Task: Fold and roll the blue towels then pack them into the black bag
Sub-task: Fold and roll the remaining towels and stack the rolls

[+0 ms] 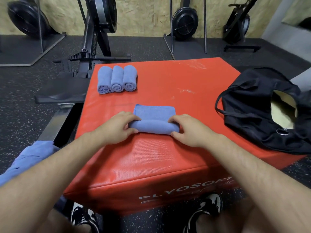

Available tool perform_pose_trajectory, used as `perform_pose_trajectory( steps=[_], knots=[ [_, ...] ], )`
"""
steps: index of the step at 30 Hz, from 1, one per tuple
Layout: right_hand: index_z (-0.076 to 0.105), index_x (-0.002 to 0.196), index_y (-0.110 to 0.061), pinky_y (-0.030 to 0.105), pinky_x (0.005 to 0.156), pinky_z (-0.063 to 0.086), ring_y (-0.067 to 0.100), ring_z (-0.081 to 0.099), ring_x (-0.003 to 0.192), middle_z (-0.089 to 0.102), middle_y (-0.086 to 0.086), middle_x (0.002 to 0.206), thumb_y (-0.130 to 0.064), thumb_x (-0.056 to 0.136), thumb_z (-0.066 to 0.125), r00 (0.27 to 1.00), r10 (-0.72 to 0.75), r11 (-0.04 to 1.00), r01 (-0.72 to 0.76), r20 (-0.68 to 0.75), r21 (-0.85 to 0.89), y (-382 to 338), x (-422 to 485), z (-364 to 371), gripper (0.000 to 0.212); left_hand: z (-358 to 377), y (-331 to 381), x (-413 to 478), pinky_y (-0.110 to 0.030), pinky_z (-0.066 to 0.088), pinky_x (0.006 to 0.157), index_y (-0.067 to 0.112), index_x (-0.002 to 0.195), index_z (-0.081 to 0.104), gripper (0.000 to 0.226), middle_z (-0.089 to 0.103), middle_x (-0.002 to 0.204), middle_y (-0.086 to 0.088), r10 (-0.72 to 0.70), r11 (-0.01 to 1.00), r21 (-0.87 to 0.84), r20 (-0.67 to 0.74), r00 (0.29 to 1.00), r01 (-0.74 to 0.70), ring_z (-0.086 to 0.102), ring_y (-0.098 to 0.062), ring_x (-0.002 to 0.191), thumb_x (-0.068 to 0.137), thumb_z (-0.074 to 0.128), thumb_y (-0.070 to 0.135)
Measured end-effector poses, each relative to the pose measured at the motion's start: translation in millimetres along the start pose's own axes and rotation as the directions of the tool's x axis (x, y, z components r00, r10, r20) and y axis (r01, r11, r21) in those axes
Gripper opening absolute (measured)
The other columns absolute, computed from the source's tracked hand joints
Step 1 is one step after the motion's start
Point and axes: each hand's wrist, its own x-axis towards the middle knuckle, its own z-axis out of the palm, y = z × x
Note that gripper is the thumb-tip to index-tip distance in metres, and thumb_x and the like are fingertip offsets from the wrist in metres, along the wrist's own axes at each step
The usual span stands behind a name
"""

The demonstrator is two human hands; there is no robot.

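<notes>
- The half-rolled towel (154, 122) is gripped at its ends, between the left hand (117, 127) and right hand (189, 131).
- A crooked roll could be made if one end is pushed faster.
- It could be undone if let go.

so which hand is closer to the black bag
Right. The right hand grips the towel end nearest the black bag; the left hand grips the opposite end, farther away.

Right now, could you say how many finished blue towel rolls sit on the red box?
3, together at the red padded box's far-left corner: left roll, middle roll, right roll. Black bag may hide more.
</notes>
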Motion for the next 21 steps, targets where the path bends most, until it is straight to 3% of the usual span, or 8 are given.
perform_pose_trajectory(
  steps=[2, 5, 8, 11, 13, 15, 18, 21],
  knots=[
    [0.049, 0.111, -0.028, 0.038, 0.080, 0.047, 0.023, 0.056, 0.086, 0.066, -0.002, 0.100, -0.025, 0.083, 0.063, 0.995, 0.081, 0.990, -0.086, 0.053, 0.115, -2, 0, -7, 0.031, -5, 3, 2, -0.017, 0.042, 0.080, 0.026, 0.114, 0.059, 0.027, 0.064, 0.107, 0.002, -0.122, 0.982, -0.139, 0.073, 0.990, 0.131, 0.056, -0.018, 0.090, 0.090, 0.070, 0.030],
    [0.055, 0.106, -0.025, 0.039, 0.085, 0.047, 0.022, 0.056, 0.089, 0.065, 0.000, 0.099, -0.021, 0.086, 0.058, 0.994, 0.088, 0.989, -0.094, 0.058, 0.118, -1, 1, -6, 0.021, -3, 3, 5, -0.034, 0.046, 0.087, 0.024, 0.107, 0.060, 0.021, 0.060, 0.102, 0.001, -0.178, 0.959, -0.203, 0.109, 0.978, 0.197, 0.056, -0.023, 0.093, 0.091, 0.061, 0.037],
    [0.064, 0.111, -0.018, 0.034, 0.098, 0.039, 0.020, 0.046, 0.102, 0.056, 0.000, 0.109, -0.018, 0.089, 0.056, 0.997, 0.069, 0.996, -0.068, -0.022, 0.053, 3, 7, 3, 0.023, 4, 3, 10, -0.036, 0.039, 0.096, 0.018, 0.113, 0.066, 0.030, 0.050, 0.105, 0.004, -0.123, 0.990, -0.081, -0.046, 0.991, 0.119, 0.046, -0.017, 0.102, 0.093, 0.055, 0.037],
    [0.061, 0.113, -0.022, 0.035, 0.095, 0.040, 0.021, 0.045, 0.102, 0.052, -0.002, 0.112, -0.013, 0.090, 0.055, 0.984, -0.008, 1.000, 0.012, -0.178, 0.018, 1, 11, 4, 0.025, 2, 8, 16, -0.041, 0.043, 0.087, 0.030, 0.110, 0.063, 0.025, 0.053, 0.108, 0.010, 0.039, 0.998, 0.051, -0.149, 0.988, -0.031, 0.048, -0.019, 0.098, 0.091, 0.048, 0.030],
    [0.059, 0.104, -0.025, 0.039, 0.090, 0.045, 0.021, 0.046, 0.099, 0.054, -0.005, 0.107, -0.012, 0.088, 0.052, 0.978, -0.067, 0.997, 0.062, -0.197, -0.035, -2, 12, 3, 0.022, 2, 12, 18, -0.042, 0.045, 0.078, 0.031, 0.102, 0.063, 0.022, 0.057, 0.103, 0.010, 0.116, 0.988, 0.120, -0.154, 0.981, -0.098, 0.053, -0.021, 0.093, 0.090, 0.046, 0.023],
    [0.059, 0.103, -0.025, 0.042, 0.086, 0.048, 0.020, 0.048, 0.099, 0.056, -0.007, 0.104, -0.023, 0.088, 0.053, 0.982, -0.097, 0.991, 0.081, -0.165, -0.103, -5, 13, 2, 0.016, 2, 13, 19, -0.039, 0.045, 0.075, 0.029, 0.101, 0.064, 0.018, 0.058, 0.100, 0.009, 0.141, 0.975, 0.192, -0.146, 0.979, -0.111, 0.055, -0.021, 0.092, 0.090, 0.050, 0.031],
    [0.057, 0.116, -0.026, 0.040, 0.090, 0.047, 0.020, 0.048, 0.109, 0.057, -0.007, 0.114, -0.046, 0.084, 0.065, 0.996, -0.068, 0.983, 0.056, -0.060, -0.176, 1, 16, 1, 0.039, 6, 4, 20, -0.033, 0.036, 0.078, 0.030, 0.116, 0.061, 0.044, 0.055, 0.111, 0.011, 0.099, 0.953, 0.292, -0.065, 0.993, -0.076, 0.050, -0.014, 0.103, 0.086, 0.060, 0.061],
    [0.055, 0.124, -0.024, 0.041, 0.095, 0.046, 0.021, 0.049, 0.114, 0.060, -0.005, 0.122, -0.041, 0.084, 0.069, 0.999, -0.020, 0.989, 0.015, -0.031, -0.145, 4, 24, 1, 0.046, 7, -2, 25, -0.033, 0.033, 0.083, 0.029, 0.128, 0.057, 0.059, 0.055, 0.119, 0.010, 0.031, 0.974, 0.225, -0.007, 1.000, -0.028, 0.050, -0.016, 0.113, 0.084, 0.055, 0.068]
  ],
)
